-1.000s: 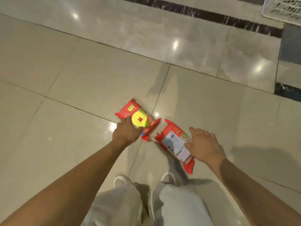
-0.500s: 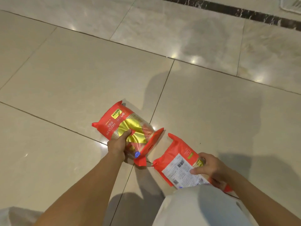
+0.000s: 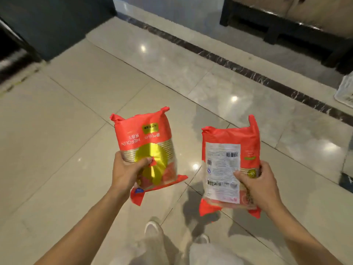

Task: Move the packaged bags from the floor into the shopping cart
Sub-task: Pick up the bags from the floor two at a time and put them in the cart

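I hold two red packaged bags up in the air above the tiled floor. My left hand [image 3: 127, 172] grips the lower part of the left bag [image 3: 147, 138], whose front with a gold disc faces me upside down. My right hand [image 3: 257, 185] grips the lower right side of the right bag [image 3: 229, 152], whose back shows a white label and a barcode. A white wire basket, probably the shopping cart [image 3: 346, 88], shows only as a corner at the right edge.
Glossy beige floor tiles [image 3: 76, 150] stretch all around, crossed by a dark marble strip [image 3: 238, 67]. A dark cabinet [image 3: 57, 22] stands at the far left and a dark low bench [image 3: 286, 29] at the far right. My legs and white shoes [image 3: 152, 228] are below.
Both bags have been lifted off the floor and now stand upright in my hands. I have straightened up, and the view has risen and swung toward the far furniture.
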